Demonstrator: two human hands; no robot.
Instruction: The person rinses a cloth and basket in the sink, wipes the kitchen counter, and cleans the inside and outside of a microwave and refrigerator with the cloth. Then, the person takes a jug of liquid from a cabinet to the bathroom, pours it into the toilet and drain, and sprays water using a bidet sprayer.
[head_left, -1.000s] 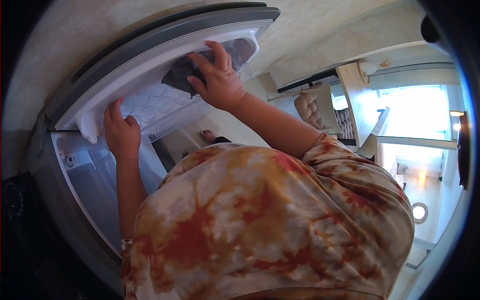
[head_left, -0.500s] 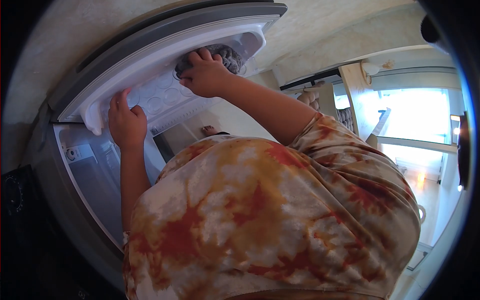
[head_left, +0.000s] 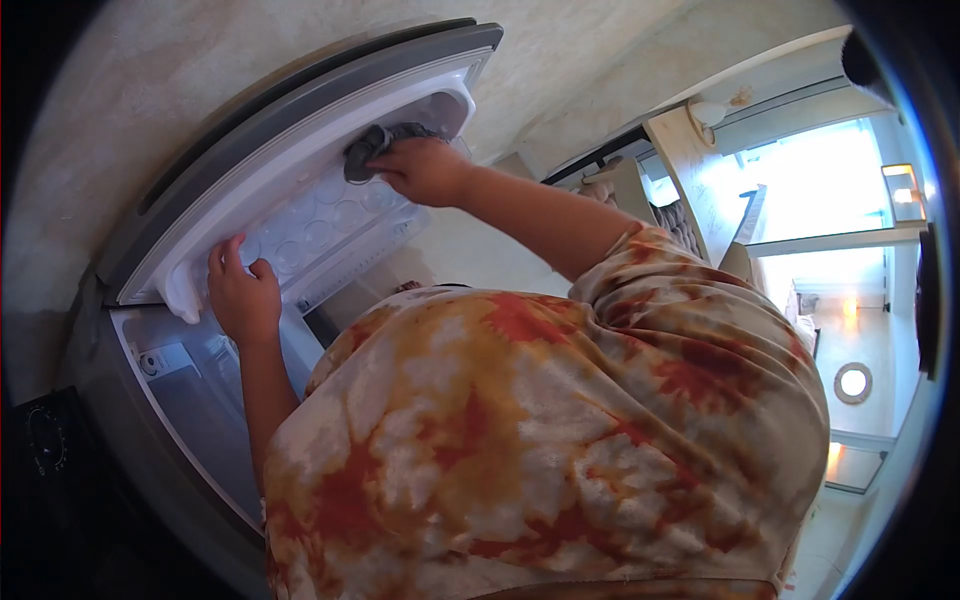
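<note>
A bunched dark grey cloth [head_left: 362, 155] is in my right hand [head_left: 428, 172], pressed against the inner side of the open fridge door [head_left: 300, 135]. My fingers are closed round the cloth near the door's far end. Below the cloth lies a clear tray with round hollows [head_left: 315, 225]. My left hand [head_left: 245, 298] is at the near end of the door's white inner edge, its fingers apart and holding nothing.
The fridge interior [head_left: 200, 400] with a small dial lies below the door at the left. A dark appliance with a knob [head_left: 45, 440] stands at the far left. Behind at the right are a wooden table [head_left: 690, 180], cushioned seats and a bright window [head_left: 820, 185].
My right hand has turned and drawn the cloth into a tighter bunch along the door. The view has shifted, and the left hand stays by the door's near end.
</note>
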